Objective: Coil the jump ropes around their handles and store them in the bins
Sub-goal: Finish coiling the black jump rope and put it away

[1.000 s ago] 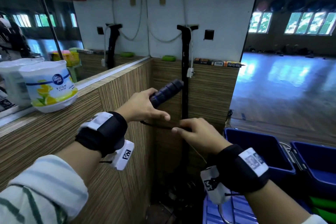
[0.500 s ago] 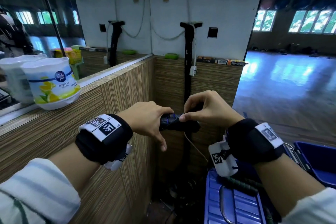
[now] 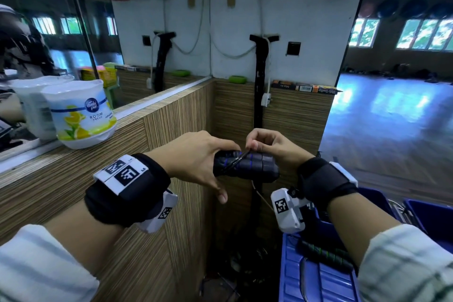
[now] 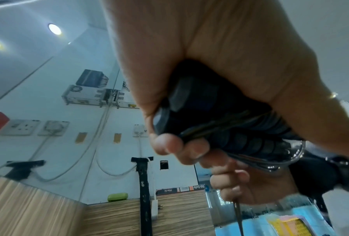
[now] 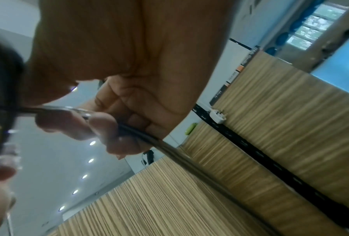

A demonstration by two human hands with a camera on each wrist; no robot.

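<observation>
The black handles (image 3: 245, 167) of a jump rope are gripped by the left hand (image 3: 196, 157), fingers curled around them, held level in front of the wood-panelled corner. A few turns of rope (image 3: 234, 160) are already laid across the handles. The rope is pinched between thumb and fingertips of the right hand (image 3: 272, 144) (just above the handles), with the loose end seen trailing downward. A green-striped rope (image 3: 323, 254) is seen lying on a blue bin (image 3: 318, 284) below the right wrist. An air freshener tub (image 3: 81, 115) is set on the ledge at left.
</observation>
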